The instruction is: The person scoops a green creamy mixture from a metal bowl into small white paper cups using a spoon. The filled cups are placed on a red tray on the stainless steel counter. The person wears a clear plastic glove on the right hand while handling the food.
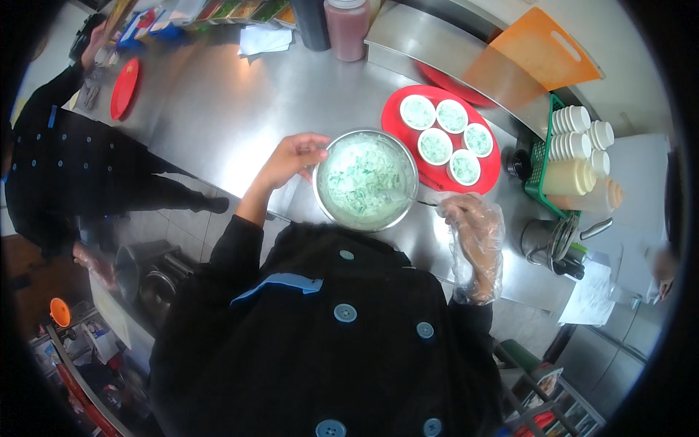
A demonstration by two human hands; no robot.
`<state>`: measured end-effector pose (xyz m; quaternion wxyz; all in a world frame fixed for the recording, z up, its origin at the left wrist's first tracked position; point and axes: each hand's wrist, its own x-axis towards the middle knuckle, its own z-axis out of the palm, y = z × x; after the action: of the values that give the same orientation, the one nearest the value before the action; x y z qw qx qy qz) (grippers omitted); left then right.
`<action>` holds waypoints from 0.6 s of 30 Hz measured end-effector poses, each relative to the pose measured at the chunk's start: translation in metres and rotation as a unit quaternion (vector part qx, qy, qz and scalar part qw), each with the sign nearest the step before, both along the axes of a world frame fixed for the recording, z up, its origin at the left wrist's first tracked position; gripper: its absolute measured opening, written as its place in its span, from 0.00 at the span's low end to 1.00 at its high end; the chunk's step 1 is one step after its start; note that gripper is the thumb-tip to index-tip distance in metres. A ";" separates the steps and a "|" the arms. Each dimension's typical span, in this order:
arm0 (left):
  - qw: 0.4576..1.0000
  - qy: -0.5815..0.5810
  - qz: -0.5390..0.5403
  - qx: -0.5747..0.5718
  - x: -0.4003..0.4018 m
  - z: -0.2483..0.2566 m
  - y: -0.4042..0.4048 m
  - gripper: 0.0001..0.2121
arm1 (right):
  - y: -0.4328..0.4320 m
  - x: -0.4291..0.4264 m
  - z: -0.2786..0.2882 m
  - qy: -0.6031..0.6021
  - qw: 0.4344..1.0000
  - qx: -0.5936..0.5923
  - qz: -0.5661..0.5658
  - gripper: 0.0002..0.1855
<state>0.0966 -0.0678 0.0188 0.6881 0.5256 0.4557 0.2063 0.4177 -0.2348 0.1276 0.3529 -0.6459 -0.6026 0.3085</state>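
In front of me a stainless steel mixing bowl (413,164) holds a creamy pale green chopped mixture (363,175). My bare left hand (295,161) grips the bowl's left rim, thumb on top. My right hand (474,235), in a clear plastic glove, holds the dark handle of a spoon-like utensil (423,203); its other end lies in the mixture, partly hidden. Just beyond the right hand, a red oval plate (491,169) carries several small white cups (435,146) filled with a similar mixture.
A green basket (538,169) with stacked white cups and squeeze bottles stands right, near a small black bowl (519,165) and a metal pot (538,240). An orange cutting board (538,52) leans behind. At left a co-worker (71,147) stands by another red plate (125,90).
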 end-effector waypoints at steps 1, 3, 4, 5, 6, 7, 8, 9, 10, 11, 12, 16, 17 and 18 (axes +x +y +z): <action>1.000 0.005 0.003 0.000 0.001 0.001 0.000 0.16 | 0.006 -0.005 0.005 -0.070 0.996 0.044 0.031 0.04; 1.000 0.015 0.009 0.001 0.002 0.005 -0.001 0.16 | 0.017 -0.019 0.006 -0.168 0.975 0.118 0.080 0.04; 1.000 0.014 0.010 0.005 0.001 0.004 -0.001 0.16 | 0.022 -0.026 0.006 -0.196 0.964 0.148 0.099 0.04; 1.000 0.013 0.012 0.009 0.001 0.002 -0.001 0.16 | 0.026 -0.031 0.004 -0.222 0.951 0.177 0.118 0.04; 1.000 0.009 0.012 0.010 0.001 0.001 -0.001 0.16 | 0.030 -0.035 0.001 -0.212 0.960 0.137 0.121 0.05; 1.000 0.006 0.012 0.010 0.001 0.001 -0.002 0.16 | 0.032 -0.037 -0.004 -0.179 0.974 0.091 0.107 0.06; 1.000 0.003 0.013 0.010 0.001 0.002 -0.003 0.16 | 0.034 -0.039 -0.011 -0.145 0.984 0.045 0.094 0.06; 1.000 0.000 0.014 0.009 0.002 0.002 -0.003 0.16 | 0.035 -0.040 -0.017 -0.112 0.991 -0.002 0.080 0.07; 1.000 -0.001 0.013 0.010 0.003 0.002 -0.003 0.16 | 0.036 -0.038 -0.022 -0.054 0.997 -0.041 0.035 0.08; 1.000 -0.001 0.012 0.011 0.003 0.002 -0.003 0.16 | 0.035 -0.034 -0.026 0.004 0.997 -0.080 -0.011 0.09; 1.000 0.000 0.013 0.013 0.003 0.001 -0.004 0.16 | 0.035 -0.029 -0.031 0.063 0.990 -0.116 -0.055 0.09; 1.000 -0.004 0.006 0.012 0.001 -0.002 -0.003 0.16 | 0.023 -0.006 -0.049 0.355 0.927 -0.016 -0.123 0.16; 1.000 -0.004 0.007 0.015 0.001 0.000 -0.004 0.17 | 0.020 -0.003 -0.050 0.381 0.915 -0.019 -0.134 0.17; 1.000 -0.003 0.008 0.019 0.002 0.002 -0.003 0.17 | 0.018 -0.002 -0.050 0.408 0.901 -0.021 -0.145 0.17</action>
<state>0.0983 -0.0713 0.0210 0.6776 0.5346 0.4539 0.2215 0.4162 -0.2165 0.0778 0.5950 -0.5508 -0.2996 0.5028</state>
